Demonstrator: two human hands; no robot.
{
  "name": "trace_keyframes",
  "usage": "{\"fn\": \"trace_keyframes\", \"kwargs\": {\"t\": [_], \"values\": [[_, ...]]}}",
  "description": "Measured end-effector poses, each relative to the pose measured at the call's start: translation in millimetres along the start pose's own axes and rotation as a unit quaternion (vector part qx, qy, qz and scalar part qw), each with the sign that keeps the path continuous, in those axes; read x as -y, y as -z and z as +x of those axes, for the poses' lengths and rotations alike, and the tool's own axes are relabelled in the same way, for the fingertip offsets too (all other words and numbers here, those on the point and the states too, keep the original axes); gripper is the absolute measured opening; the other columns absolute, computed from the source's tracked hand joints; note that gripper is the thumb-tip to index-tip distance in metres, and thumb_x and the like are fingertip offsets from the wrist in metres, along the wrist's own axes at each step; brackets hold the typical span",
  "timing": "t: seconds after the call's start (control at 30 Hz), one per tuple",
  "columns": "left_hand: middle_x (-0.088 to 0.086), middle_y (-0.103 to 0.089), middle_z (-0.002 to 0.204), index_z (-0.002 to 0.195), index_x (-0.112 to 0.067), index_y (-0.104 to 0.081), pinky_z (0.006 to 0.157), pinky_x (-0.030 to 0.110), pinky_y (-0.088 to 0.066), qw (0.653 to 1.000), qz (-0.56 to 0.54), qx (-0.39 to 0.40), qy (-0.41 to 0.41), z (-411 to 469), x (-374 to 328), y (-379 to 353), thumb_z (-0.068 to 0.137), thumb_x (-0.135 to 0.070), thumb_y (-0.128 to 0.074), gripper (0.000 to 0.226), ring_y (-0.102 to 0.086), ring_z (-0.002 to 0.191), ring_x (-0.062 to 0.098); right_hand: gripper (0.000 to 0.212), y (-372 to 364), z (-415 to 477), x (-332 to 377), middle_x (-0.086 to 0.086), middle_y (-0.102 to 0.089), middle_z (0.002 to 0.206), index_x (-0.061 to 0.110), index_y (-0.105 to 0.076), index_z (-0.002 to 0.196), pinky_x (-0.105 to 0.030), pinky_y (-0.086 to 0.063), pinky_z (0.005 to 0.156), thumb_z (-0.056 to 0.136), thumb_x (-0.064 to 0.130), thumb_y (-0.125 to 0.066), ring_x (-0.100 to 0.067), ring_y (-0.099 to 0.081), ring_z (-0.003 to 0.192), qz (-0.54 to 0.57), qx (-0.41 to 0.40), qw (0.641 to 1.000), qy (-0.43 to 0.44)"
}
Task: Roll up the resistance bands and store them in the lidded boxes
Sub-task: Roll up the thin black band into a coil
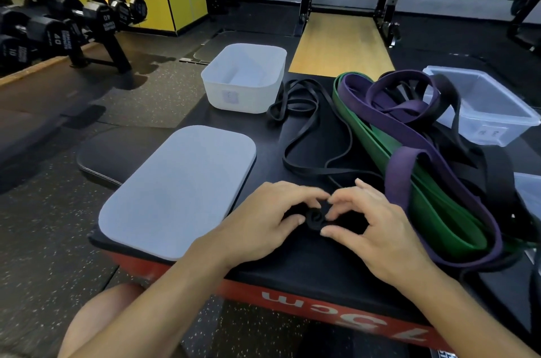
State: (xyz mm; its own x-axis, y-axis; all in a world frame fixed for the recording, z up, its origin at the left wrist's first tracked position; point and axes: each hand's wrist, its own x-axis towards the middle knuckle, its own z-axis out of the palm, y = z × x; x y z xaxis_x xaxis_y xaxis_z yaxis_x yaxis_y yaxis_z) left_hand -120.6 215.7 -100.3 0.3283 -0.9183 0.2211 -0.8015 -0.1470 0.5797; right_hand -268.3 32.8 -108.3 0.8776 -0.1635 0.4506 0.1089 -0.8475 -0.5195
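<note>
The black roll [314, 218] is tiny. It sits on the bench [292, 264] between my hands. My left hand [263, 220] and right hand [366, 226] both pinch it in a tight grip. If a finger slips, I think it springs open. Its long tail [301, 134] lies in loops and could knot, or snag the pile [380, 152] just beside it.

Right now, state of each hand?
Left hand: fingers curled, pinching the rolled end of the black band.
Right hand: pinching the same roll from the other side.
</note>
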Motion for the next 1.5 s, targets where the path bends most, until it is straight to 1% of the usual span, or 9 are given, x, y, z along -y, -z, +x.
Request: {"fn": "trace_keyframes", "kwargs": {"t": [0.13, 0.27, 0.37, 0.5, 0.83, 1.07, 1.17, 1.27, 1.5], "values": [[-0.029, -0.071, 0.119, 0.131, -0.039, -0.055, 0.112, 0.03, -0.038, 0.997, -0.067, -0.002, 0.036, -2.0, -5.0, 1.3, 0.098, -0.002, -0.064, 0.05, -0.056, 0.127, -0.002, 0.03, -3.7, -1.8, -1.5, 0.018, -0.063, 0.087, 0.029, -0.066, 0.105, -0.022, -0.032, 0.119, 0.082, 0.044, -0.077, -0.004, -0.064, 0.091, 0.004, 0.006, 1.0, 0.027], [-0.032, -0.07, 0.12, 0.137, -0.04, -0.051, 0.109, 0.034, -0.041, 0.995, -0.092, 0.009, 0.048, -5.1, -10.0, 4.0, 0.096, 0.0, -0.062, 0.058, -0.058, 0.126, 0.003, 0.036, -3.2, -1.5, -1.5, 0.018, -0.059, 0.091, 0.027, -0.065, 0.101, -0.015, -0.036, 0.105, 0.079, 0.054, -0.076, -0.007, -0.059, 0.092, -0.033, -0.001, 0.999, 0.013], [-0.033, -0.068, 0.125, 0.138, -0.044, -0.047, 0.105, 0.038, -0.046, 0.991, -0.11, 0.038, 0.066, -6.7, -14.0, 6.2, 0.091, -0.006, -0.063, 0.063, -0.063, 0.12, 0.005, 0.04, -4.0, -0.5, -1.3, 0.019, -0.061, 0.093, 0.03, -0.062, 0.101, -0.017, -0.031, 0.113, 0.079, 0.062, -0.073, -0.004, -0.06, 0.093, -0.053, -0.004, 0.999, 0.008], [-0.026, -0.07, 0.127, 0.138, -0.032, -0.054, 0.113, 0.021, -0.035, 0.992, -0.112, 0.039, 0.035, -3.8, -13.5, 5.4, 0.096, -0.01, -0.07, 0.05, -0.056, 0.129, -0.007, 0.042, -5.2, 0.8, -2.7, 0.021, -0.061, 0.091, 0.033, -0.061, 0.101, -0.027, -0.023, 0.121, 0.079, 0.068, -0.066, 0.0, -0.058, 0.092, -0.086, -0.002, 0.996, 0.008], [-0.023, -0.065, 0.129, 0.13, -0.033, -0.067, 0.11, 0.032, -0.044, 0.999, -0.028, 0.043, -0.007, -5.4, 0.2, 5.0, 0.103, -0.018, -0.063, 0.031, -0.053, 0.128, 0.001, 0.01, 2.8, -5.7, -4.1, 0.023, -0.067, 0.099, 0.035, -0.068, 0.09, -0.038, -0.016, 0.127, 0.086, 0.044, -0.068, 0.002, -0.063, 0.103, -0.03, 0.026, 0.999, 0.026], [-0.022, -0.063, 0.136, 0.123, -0.026, -0.075, 0.107, 0.028, -0.045, 0.998, -0.002, 0.031, -0.054, -4.8, 2.3, 1.0, 0.104, -0.014, -0.061, 0.027, -0.054, 0.125, 0.003, 0.014, 10.4, -7.9, -13.2, 0.023, -0.066, 0.111, 0.033, -0.076, 0.101, -0.04, -0.032, 0.122, 0.092, 0.032, -0.067, 0.005, -0.062, 0.11, -0.058, 0.053, 0.995, 0.069], [-0.019, -0.047, 0.135, 0.116, -0.024, -0.078, 0.103, 0.026, -0.048, 0.998, -0.016, 0.02, -0.051, -5.2, 2.3, 0.8, 0.103, -0.013, -0.063, 0.023, -0.057, 0.121, 0.005, 0.017, 11.3, -6.5, -15.0, 0.024, -0.068, 0.123, 0.034, -0.072, 0.102, -0.036, -0.023, 0.124, 0.093, 0.019, -0.072, 0.006, -0.056, 0.126, -0.05, 0.072, 0.994, 0.065], [-0.018, -0.051, 0.12, 0.116, -0.025, -0.079, 0.095, 0.026, -0.05, 0.998, -0.011, 0.007, -0.06, -6.1, 2.6, -0.9, 0.103, -0.012, -0.063, 0.025, -0.06, 0.111, 0.006, 0.026, 8.7, -6.5, -13.6, 0.025, -0.069, 0.124, 0.031, -0.066, 0.096, -0.031, -0.016, 0.125, 0.09, 0.009, -0.077, 0.007, -0.051, 0.133, -0.03, 0.08, 0.995, 0.054], [-0.017, -0.064, 0.115, 0.112, -0.029, -0.082, 0.088, 0.018, -0.045, 0.992, 0.057, -0.057, -0.096, -8.2, 3.1, -6.0, 0.096, -0.008, -0.066, 0.03, -0.058, 0.099, 0.002, 0.022, 9.9, -7.9, -13.3, 0.022, -0.071, 0.113, 0.028, -0.072, 0.109, -0.028, -0.019, 0.125, 0.087, 0.029, -0.078, 0.006, -0.057, 0.125, -0.033, 0.046, 0.997, 0.059]]}}
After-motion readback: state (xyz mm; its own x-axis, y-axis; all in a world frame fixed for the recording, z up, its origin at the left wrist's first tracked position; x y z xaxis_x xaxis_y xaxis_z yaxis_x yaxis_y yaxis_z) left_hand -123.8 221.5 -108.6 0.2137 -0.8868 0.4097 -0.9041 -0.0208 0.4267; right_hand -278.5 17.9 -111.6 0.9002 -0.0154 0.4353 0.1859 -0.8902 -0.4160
